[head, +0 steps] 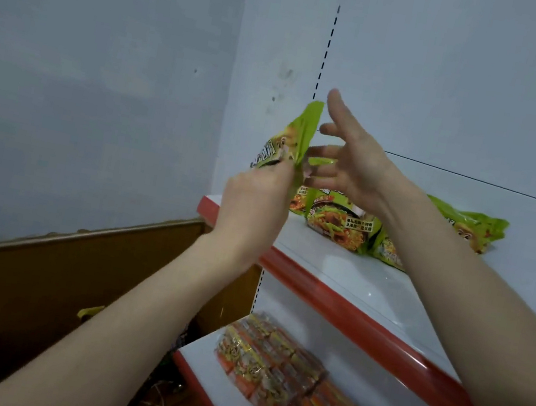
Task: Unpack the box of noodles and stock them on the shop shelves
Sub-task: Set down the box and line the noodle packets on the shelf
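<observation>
Single head cam, looked forward and slightly up, close on the top shelf (pixel 353 282) in a wall corner.

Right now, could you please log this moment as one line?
left hand: pinching green noodle packet | right hand: open | top white shelf: part-stocked

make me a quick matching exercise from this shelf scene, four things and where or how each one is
Things:
1. left hand
2. right hand
3. green noodle packs
4. orange noodle packs

States:
A. open, fingers spread
B. lying on the lower shelf
C. pinching an upright green pack
D. lying on the upper shelf

Pairs: 1-C, 2-A, 3-D, 4-B
</observation>
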`<state>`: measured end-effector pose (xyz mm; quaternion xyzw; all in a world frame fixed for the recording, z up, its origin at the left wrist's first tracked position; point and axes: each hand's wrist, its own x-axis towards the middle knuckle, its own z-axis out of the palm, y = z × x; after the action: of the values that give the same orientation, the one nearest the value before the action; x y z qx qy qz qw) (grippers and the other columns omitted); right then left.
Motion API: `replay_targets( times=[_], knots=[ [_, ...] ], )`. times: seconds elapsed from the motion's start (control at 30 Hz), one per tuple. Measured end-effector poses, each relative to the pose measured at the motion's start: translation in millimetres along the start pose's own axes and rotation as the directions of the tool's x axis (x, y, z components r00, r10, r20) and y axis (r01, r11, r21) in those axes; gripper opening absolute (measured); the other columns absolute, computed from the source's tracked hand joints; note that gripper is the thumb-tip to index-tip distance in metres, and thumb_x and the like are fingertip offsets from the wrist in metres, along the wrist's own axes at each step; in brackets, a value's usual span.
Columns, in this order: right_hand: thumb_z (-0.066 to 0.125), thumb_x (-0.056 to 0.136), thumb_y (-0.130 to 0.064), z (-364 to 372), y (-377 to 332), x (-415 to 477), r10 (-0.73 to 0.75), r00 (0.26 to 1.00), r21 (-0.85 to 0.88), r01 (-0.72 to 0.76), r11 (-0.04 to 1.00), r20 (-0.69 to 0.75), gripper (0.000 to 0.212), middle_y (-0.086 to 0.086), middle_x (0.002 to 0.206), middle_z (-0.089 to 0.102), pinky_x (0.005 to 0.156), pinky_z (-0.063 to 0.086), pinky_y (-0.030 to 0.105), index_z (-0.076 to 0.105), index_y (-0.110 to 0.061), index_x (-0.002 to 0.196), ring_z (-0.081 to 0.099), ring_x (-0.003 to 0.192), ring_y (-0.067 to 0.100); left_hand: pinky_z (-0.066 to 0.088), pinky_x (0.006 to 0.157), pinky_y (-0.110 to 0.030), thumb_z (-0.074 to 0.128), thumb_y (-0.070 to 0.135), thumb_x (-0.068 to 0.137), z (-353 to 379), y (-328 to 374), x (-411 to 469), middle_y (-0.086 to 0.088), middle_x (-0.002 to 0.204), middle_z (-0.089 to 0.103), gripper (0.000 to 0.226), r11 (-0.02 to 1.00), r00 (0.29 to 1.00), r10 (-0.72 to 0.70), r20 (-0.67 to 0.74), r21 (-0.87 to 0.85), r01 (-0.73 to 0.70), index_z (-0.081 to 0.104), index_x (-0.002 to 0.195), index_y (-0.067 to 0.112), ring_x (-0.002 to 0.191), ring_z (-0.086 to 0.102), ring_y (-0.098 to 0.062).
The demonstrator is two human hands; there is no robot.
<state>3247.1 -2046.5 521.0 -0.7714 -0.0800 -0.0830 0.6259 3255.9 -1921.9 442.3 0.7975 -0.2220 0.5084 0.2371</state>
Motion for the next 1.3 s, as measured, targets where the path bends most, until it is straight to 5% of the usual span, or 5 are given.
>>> replay_targets(
  times=[0.1,0.33,0.57,0.73,1.3],
  knots=[
    [0.066,0.084,-0.025,6,4,-3,-0.095,0.992,-0.139,0.083,0.987,-0.079,0.010,0.000,0.072,0.063,0.055,0.054,0.025,0.061,-0.017,0.081,0.062,0.055,0.010,0.035,0.042,-0.027,0.078,-0.011,0.056,11,16,-12,-0.011,0.066,0.066,0.027,0.996,0.995,0.061,0.074,-0.069,-0.056,0.067,0.079,-0.001,0.055,0.063,-0.027],
    [0.060,0.085,0.000,-20,19,-10,-0.155,0.954,-0.043,0.149,0.988,-0.255,0.017,0.002,0.068,0.062,0.050,0.051,0.021,0.061,-0.015,0.077,0.059,0.048,0.007,0.044,0.096,-0.045,0.044,0.032,0.089,11,21,-32,-0.026,0.123,0.058,0.051,0.938,0.936,0.246,0.251,-0.305,-0.165,0.058,0.120,-0.006,0.118,0.054,-0.038],
    [0.060,0.085,-0.001,-78,22,-26,-0.233,0.849,-0.052,0.238,0.970,-0.475,0.016,0.003,0.083,0.065,0.076,0.055,0.038,0.063,-0.017,0.085,0.063,0.073,0.017,0.052,0.090,-0.048,0.044,0.037,0.088,37,37,-61,-0.017,0.110,0.067,0.049,0.915,0.862,0.367,0.349,-0.306,-0.265,0.064,0.109,-0.002,0.108,0.062,-0.032],
    [0.058,0.086,-0.002,-135,39,-34,-0.202,0.747,-0.087,0.191,0.978,-0.633,0.021,0.001,0.085,0.065,0.081,0.054,0.041,0.061,-0.023,0.081,0.064,0.083,0.021,0.014,0.115,-0.041,0.035,0.049,0.095,63,55,-64,-0.009,0.148,0.035,0.060,0.933,0.647,0.358,0.673,-0.245,-0.262,0.038,0.139,0.008,0.141,0.023,-0.020],
    [0.079,0.068,-0.031,-213,132,-24,-0.111,0.826,-0.560,-0.269,0.784,-0.552,0.057,0.000,0.114,0.061,0.085,0.041,0.028,0.056,-0.015,0.118,0.056,0.104,0.018,0.029,0.103,-0.037,0.042,0.054,0.091,83,65,-61,-0.007,0.102,0.058,0.049,0.951,0.541,0.308,0.783,-0.263,-0.161,0.054,0.105,0.008,0.099,0.052,-0.023]
  ],
)
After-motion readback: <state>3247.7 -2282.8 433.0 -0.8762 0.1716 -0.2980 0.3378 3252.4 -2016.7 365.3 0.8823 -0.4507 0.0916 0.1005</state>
